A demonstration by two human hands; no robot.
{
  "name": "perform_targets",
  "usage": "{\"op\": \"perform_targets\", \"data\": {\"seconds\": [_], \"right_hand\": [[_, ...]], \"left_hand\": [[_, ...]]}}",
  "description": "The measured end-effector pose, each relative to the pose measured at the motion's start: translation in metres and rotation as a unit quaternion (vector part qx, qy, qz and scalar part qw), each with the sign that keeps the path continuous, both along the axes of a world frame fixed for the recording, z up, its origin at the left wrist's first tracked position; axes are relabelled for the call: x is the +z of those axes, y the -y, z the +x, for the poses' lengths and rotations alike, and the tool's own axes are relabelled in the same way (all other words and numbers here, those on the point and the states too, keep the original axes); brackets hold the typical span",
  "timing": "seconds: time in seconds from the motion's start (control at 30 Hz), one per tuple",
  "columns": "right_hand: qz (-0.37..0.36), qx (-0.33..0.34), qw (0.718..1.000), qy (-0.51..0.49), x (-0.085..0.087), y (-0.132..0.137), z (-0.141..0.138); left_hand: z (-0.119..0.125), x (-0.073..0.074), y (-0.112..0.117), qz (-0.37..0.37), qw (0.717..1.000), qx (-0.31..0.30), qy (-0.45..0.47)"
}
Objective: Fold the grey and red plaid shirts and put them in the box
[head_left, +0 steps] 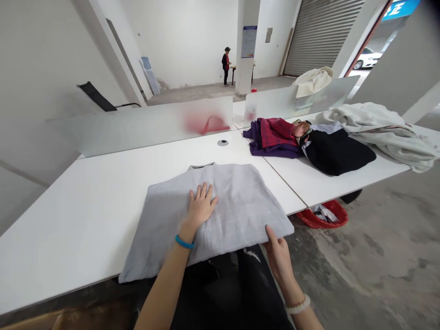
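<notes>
Grey folded garment (237, 206) lay on the white worktop (85, 206), near edge overhanging. Left hand (201, 206) pressed flat on it, fingers spread, gripping nothing. Right hand (278, 254) pinched the garment's lower right corner. Dark and red clothes pile (309, 142) sat well apart, far right.

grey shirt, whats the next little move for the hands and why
Probably fold the right edge inward. The left hand lies flat on the middle of the grey shirt, pinning it, while the right hand pinches its near right corner at the table edge.
</notes>
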State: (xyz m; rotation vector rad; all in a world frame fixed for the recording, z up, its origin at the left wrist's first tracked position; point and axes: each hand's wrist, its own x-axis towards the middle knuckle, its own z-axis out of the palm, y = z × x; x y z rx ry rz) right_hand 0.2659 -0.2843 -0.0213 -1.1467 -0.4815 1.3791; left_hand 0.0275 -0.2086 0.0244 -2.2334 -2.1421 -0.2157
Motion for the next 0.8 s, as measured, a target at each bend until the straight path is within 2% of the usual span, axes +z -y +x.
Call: {"op": "perform_targets", "data": {"seconds": [0.07, 0.17, 0.27, 0.37, 0.47, 0.57, 0.63, 0.67, 0.73, 0.8], "right_hand": [[-0.011, -0.027, 0.999, 0.032, 0.004, -0.001, -0.001], [-0.034, -0.027, 0.996, 0.082, 0.009, 0.003, -0.002], [-0.029, -0.032, 0.992, 0.122, 0.012, 0.006, -0.004], [0.004, -0.051, 0.984, 0.169, 0.020, 0.002, -0.011], [0.050, -0.041, 0.967, 0.245, 0.046, -0.011, -0.032], [0.157, 0.070, 0.934, 0.314, 0.085, -0.023, -0.073], [0.261, 0.173, 0.879, 0.360, 0.103, -0.022, -0.111], [0.314, 0.222, 0.836, 0.391, 0.108, -0.018, -0.131], [0.420, 0.305, 0.720, 0.460, 0.103, -0.003, -0.166], [0.503, 0.361, 0.592, 0.516, 0.086, 0.014, -0.190]], "left_hand": [[-0.004, 0.008, 0.017, 0.018, 1.000, -0.005, -0.015], [-0.016, 0.013, 0.055, 0.056, 0.998, 0.013, -0.039], [-0.035, 0.007, 0.095, 0.060, 0.996, 0.050, -0.048], [-0.054, -0.004, 0.122, 0.062, 0.990, 0.116, -0.043], [-0.063, -0.013, 0.129, 0.053, 0.987, 0.150, 0.014], [-0.065, -0.013, 0.127, 0.060, 0.972, 0.157, 0.166], [-0.070, -0.007, 0.127, 0.087, 0.924, 0.178, 0.328], [-0.074, -0.002, 0.130, 0.104, 0.891, 0.193, 0.398], [-0.086, 0.010, 0.143, 0.139, 0.833, 0.226, 0.486], [-0.099, 0.019, 0.165, 0.190, 0.772, 0.270, 0.543]]}}
